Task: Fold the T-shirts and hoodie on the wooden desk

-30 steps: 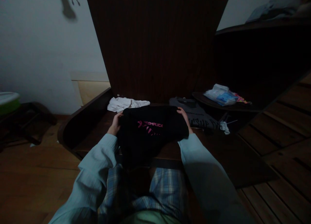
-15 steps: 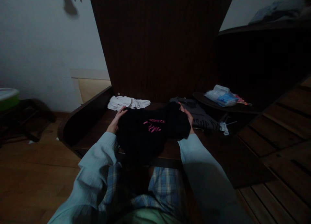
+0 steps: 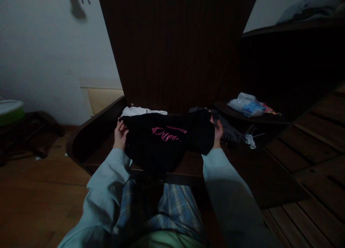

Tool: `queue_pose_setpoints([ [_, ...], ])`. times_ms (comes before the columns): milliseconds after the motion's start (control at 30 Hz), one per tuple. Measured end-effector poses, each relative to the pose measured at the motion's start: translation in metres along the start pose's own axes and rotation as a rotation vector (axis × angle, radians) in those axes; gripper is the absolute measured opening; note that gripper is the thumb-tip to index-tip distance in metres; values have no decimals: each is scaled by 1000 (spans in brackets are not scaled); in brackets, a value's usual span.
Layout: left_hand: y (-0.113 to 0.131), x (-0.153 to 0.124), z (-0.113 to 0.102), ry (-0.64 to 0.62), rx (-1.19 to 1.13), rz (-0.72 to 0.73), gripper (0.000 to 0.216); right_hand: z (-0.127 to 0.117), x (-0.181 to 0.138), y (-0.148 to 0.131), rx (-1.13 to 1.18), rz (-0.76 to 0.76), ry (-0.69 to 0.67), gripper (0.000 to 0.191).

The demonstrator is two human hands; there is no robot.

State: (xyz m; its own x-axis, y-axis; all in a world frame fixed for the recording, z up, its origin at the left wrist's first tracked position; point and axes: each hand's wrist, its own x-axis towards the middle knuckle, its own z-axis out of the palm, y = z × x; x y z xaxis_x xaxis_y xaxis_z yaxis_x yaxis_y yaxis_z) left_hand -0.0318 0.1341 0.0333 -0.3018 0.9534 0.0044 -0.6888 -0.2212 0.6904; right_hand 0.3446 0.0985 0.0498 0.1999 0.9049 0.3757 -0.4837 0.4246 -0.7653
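Note:
I hold up a black T-shirt point(image 3: 164, 144) with pink lettering across its front, spread between both hands over a dark wooden surface point(image 3: 188, 165). My left hand point(image 3: 120, 135) grips its left top edge, fingers closed on the cloth. My right hand point(image 3: 217, 133) grips the right top edge, partly hidden behind the fabric. The shirt's lower part hangs down toward my plaid-trousered lap. Both arms wear light blue sleeves.
A white garment point(image 3: 142, 111) lies behind the shirt at the back left. A grey printed garment point(image 3: 229, 133) lies at the right. A plastic packet point(image 3: 246, 105) rests on a dark round tray. A tall dark wooden panel point(image 3: 172, 47) stands behind. A green-rimmed basin point(image 3: 9, 110) is at far left.
Both hands have lifted and spread the black shirt wider; more of the pink lettering shows, and the shirt now covers most of the white garment behind it.

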Motion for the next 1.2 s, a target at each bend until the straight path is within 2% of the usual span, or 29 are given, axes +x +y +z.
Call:
queue_pose_setpoints([
  [100, -5, 4, 2, 67, 206, -12, 38, 3, -2, 0, -37, 11, -28, 51],
  [233, -16, 2, 15, 49, 548, 44, 67, 10, -3, 1, -1, 22, -89, 53],
  [300, -18, -5, 20, 45, 717, 191, 72, 13, -4, 2, -12, 46, -116, 55],
  [400, -17, -24, 24, 29, 887, 489, 64, 17, -6, 5, -80, 123, -185, 60],
  [433, -16, -33, 25, -14, 906, 534, 61, 19, -6, 8, -110, 155, -228, 62],
  [467, -14, -42, 25, -89, 910, 518, 57, 21, -7, 11, -145, 190, -284, 63],
  [500, -12, -52, 24, -195, 915, 438, 52, 23, -8, 15, -188, 226, -351, 63],
  [567, -6, -71, 22, -451, 987, 170, 37, 27, -8, 26, -308, 292, -493, 59],
  [633, 1, -86, 19, -648, 1122, -36, 25, 30, -8, 38, -444, 320, -588, 55],
  [800, 17, -94, 20, -965, 1315, -175, 18, 35, -8, 61, -620, 216, -611, 52],
  [900, 16, -82, 31, -1027, 1312, -201, 15, 34, -9, 68, -701, 115, -607, 50],
  [1033, 7, -67, 48, -878, 1268, -34, 24, 34, -11, 71, -798, 27, -571, 46],
  [1067, 5, -67, 51, -873, 1292, -15, 27, 34, -12, 71, -819, 15, -565, 44],
  [1100, 5, -69, 54, -911, 1322, -34, 27, 34, -12, 71, -838, 6, -559, 41],
  [1200, 8, -86, 57, -1170, 1381, -216, 36, 36, -12, 70, -885, -43, -505, 33],
])
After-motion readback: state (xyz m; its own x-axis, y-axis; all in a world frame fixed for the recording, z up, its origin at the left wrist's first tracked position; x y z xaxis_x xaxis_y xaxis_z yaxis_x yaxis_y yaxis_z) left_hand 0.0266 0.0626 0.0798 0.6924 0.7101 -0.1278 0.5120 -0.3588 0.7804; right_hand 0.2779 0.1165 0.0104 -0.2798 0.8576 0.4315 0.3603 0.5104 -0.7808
